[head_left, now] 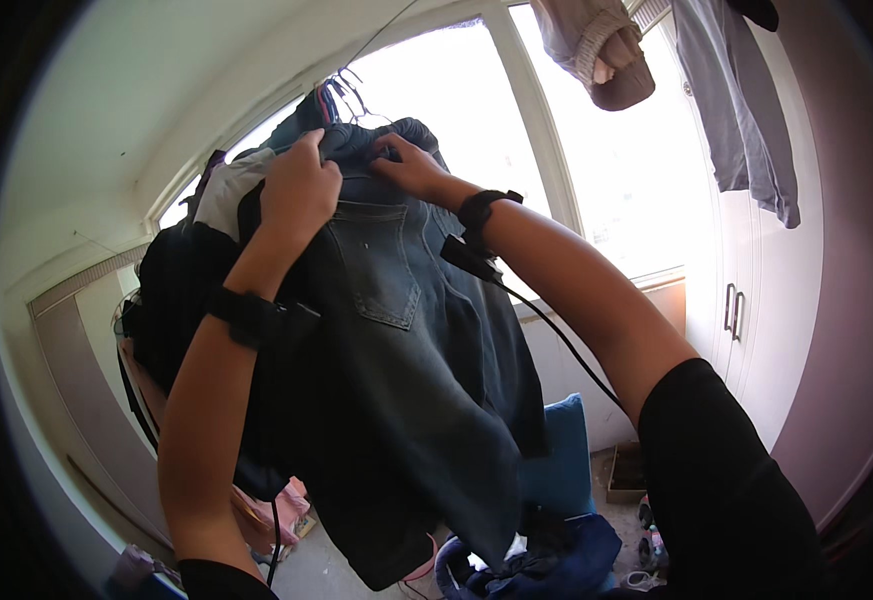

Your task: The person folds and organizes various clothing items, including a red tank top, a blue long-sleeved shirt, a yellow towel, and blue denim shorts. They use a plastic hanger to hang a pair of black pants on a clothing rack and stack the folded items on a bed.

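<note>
A pair of dark faded jeans (371, 265) hangs in front of me, with a stitched back pocket facing me and the legs dropping toward the floor. My left hand (301, 190) is closed on the waistband at its left side. At the right side of the waistband, my right hand (411, 168) pinches the cloth, thumb and fingers bent together. Several hangers (341, 97) cluster on a line just above and behind the waistband. Whether the jeans are fixed to one of them is hidden by the cloth. Both wrists wear black straps with small devices.
Black clothes (181, 285) and a white garment (228, 190) hang close on the left. Grey trousers (741, 110) and a beige garment (596, 50) hang at upper right. Below stand a blue chair-like panel (564, 450) and a dark blue cloth heap (556, 555). A white cabinet (756, 310) is right.
</note>
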A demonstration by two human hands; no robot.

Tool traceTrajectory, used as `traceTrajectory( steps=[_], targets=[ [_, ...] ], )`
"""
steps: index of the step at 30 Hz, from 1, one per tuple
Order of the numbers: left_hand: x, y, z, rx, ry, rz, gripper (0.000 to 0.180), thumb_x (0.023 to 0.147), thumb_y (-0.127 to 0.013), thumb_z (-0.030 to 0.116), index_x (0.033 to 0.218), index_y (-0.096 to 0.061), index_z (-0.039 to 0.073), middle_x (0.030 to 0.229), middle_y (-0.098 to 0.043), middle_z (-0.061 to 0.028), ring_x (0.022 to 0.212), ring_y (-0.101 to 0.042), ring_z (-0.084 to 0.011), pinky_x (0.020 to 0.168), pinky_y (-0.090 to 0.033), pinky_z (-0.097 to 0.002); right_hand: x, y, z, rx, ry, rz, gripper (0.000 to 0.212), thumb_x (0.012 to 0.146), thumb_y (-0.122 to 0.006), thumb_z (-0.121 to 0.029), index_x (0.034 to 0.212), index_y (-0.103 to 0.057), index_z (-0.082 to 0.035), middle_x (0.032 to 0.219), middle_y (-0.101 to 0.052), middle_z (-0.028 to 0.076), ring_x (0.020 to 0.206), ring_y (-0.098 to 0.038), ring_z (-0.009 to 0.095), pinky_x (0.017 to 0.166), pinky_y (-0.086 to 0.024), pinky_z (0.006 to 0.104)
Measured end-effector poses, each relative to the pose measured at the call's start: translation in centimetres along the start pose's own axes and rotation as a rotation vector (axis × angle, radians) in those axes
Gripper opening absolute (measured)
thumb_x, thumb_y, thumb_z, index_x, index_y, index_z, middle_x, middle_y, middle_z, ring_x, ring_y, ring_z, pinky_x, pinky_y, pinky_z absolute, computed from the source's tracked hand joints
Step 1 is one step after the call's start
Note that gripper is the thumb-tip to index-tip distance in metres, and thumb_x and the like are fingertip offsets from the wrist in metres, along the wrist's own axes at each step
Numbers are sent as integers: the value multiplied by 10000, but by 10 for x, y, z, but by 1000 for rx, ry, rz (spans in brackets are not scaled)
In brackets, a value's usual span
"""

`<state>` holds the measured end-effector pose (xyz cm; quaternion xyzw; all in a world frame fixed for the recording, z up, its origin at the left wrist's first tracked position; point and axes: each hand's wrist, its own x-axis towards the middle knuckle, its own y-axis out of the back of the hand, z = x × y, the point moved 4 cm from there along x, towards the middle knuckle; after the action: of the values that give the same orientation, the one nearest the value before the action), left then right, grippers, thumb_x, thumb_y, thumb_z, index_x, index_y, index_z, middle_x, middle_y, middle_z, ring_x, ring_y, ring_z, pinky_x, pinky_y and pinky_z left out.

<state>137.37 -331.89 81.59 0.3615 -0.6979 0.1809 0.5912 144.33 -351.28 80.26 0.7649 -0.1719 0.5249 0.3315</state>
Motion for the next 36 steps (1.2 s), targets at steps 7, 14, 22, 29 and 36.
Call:
traceTrajectory(
  steps=[7,14,22,29,36],
  targets=[
    [-149,23,56,-373,54,262,809,731,-638,42,1381,-160,-9,1359,-316,-274,1252,-353,-384,1044,-293,-395,-158,-37,-6,115,142,-18,608,919,-376,-393,1397,-205,-58,1441,-188,177,1344,-138,319,1088,-109,397],
    [-535,18,151,-522,853,-362,462,774,-625,111,1188,-463,-12,1007,-581,-233,948,-569,-366,808,-461,-388,-593,-171,-37,378,-297,-587,739,875,-456,-372,1404,-106,8,1456,-77,214,1356,-93,330,1088,-96,415],
    [-859,251,244,-495,1440,-938,187,792,-571,223,901,-640,87,821,-647,-119,771,-621,-291,662,-464,-389,-870,-298,-242,595,-259,-1158,739,751,-658,-174,1357,-260,-32,1413,-210,212,1304,-229,372,1043,-244,433],
    [-943,588,226,94,1909,-560,235,795,-575,235,941,-632,60,864,-653,-119,790,-629,-264,699,-482,-351,-950,-416,-454,801,-221,-1672,268,797,-562,-135,1052,-593,-59,1018,-610,125,934,-605,241,809,-469,329],
    [-966,900,283,647,2040,94,199,828,-567,210,939,-612,52,849,-652,-126,766,-634,-261,661,-484,-345,-947,-504,-787,1107,431,-1839,213,837,-562,-169,1007,-593,-45,937,-623,113,907,-592,223,792,-463,323]
  ],
)
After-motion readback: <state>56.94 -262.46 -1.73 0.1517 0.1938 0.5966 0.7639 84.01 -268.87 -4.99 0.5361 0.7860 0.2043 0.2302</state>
